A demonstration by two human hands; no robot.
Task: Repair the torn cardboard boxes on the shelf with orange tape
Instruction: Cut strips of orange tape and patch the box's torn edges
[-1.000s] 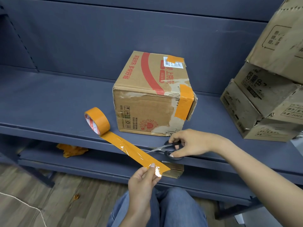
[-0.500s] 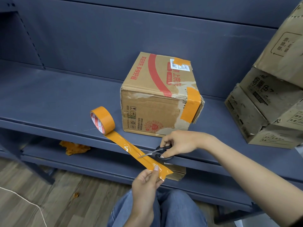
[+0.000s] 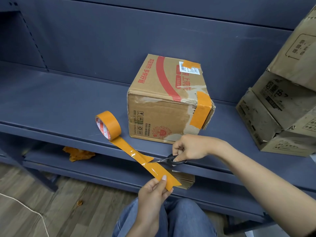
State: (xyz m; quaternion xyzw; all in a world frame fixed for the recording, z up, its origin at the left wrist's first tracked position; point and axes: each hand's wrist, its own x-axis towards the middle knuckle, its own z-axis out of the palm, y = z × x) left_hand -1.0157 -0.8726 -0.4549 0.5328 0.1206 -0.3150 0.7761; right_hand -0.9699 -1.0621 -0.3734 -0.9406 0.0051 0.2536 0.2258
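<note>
With the strip (image 3: 153, 170) pinched by the left hand (image 3: 153, 190) and scissors (image 3: 169, 159) gripped mid-cut by the right hand (image 3: 189, 147), slackened tension risks the tape folding onto itself.

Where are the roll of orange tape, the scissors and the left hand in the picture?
roll of orange tape (image 3: 110, 123), head view, on the roll's outer orange band.
scissors (image 3: 177, 161), head view, on the black handle under the right hand's fingers.
left hand (image 3: 152, 192), head view, on the back of the hand.
</note>
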